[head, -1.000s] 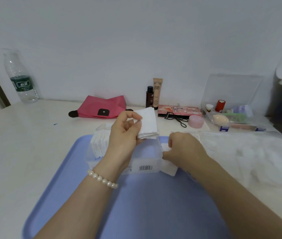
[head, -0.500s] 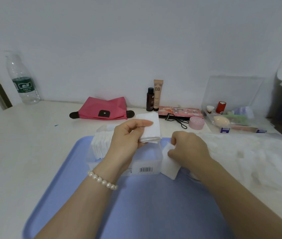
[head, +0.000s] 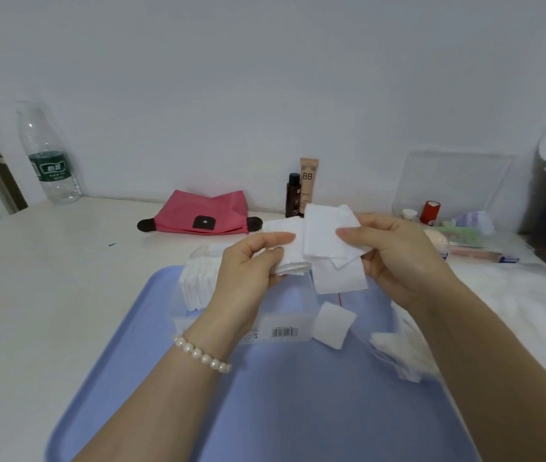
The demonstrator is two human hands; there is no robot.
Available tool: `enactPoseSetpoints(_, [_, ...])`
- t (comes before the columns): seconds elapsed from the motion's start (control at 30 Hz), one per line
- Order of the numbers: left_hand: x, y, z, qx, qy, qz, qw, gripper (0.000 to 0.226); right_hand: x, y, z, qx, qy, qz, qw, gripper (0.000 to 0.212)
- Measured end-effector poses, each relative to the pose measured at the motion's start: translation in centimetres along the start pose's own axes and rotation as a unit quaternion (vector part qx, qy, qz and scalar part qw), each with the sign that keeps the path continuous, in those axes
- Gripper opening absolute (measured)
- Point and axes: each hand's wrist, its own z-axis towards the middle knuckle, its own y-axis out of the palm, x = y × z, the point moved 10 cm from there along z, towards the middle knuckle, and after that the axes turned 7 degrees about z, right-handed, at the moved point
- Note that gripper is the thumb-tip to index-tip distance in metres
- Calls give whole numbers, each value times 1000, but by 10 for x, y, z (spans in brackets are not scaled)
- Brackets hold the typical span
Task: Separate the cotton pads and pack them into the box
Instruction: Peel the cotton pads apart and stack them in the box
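My left hand (head: pixel 248 268) pinches a stack of pads (head: pixel 286 251), thumb on top, fingers curled under. My right hand (head: pixel 398 258) pinches a few loose pads (head: pixel 328 241) just beside that stack, their edges overlapping it. Both hands hover above the box (head: pixel 241 323), which sits under my left hand on the tray (head: pixel 298 411), more pads standing in its far end. One pad (head: pixel 333 325) lies under my right hand, against the box. Half a second ago my right hand was low at the tray; now it is raised, level with my left.
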Motion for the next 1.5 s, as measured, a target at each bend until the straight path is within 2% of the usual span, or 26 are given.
enactPoseSetpoints(0.23, [1,4,0,-5,-4,-59,998,33,12,3,1,17,-1,-9,1000,10])
enactPoseSetpoints(0.43, [3,12,-4,-30,15,-25,999,21,12,6,-2,54,-67,-41,995,11])
enactPoseSetpoints(0.53, [6,11,-4,-28,29,-15,999,32,6,10,-5,49,-94,-46,993,16])
enactPoseSetpoints(0.73, [15,11,-6,-41,62,-15,997,42,-4,18,-11,32,-159,-133,978,22])
enactPoseSetpoints(0.97, [12,15,-5,-55,44,-47,996,45,-7,22,-13,23,-193,-165,967,21])
enactPoseSetpoints(1.1, [9,19,-4,-72,16,-104,992,31,-8,21,-13,30,-206,-184,961,20])
enactPoseSetpoints(1.2, [11,17,-5,-58,44,-59,996,16,-7,21,-14,35,-211,-203,956,19])
enactPoseSetpoints(1.33, [11,15,-6,-42,66,-19,997,23,-7,22,-15,37,-214,-211,953,20])
enactPoseSetpoints(1.5, [12,13,-5,-32,68,-14,997,17,-5,23,-16,33,-208,-196,958,21])
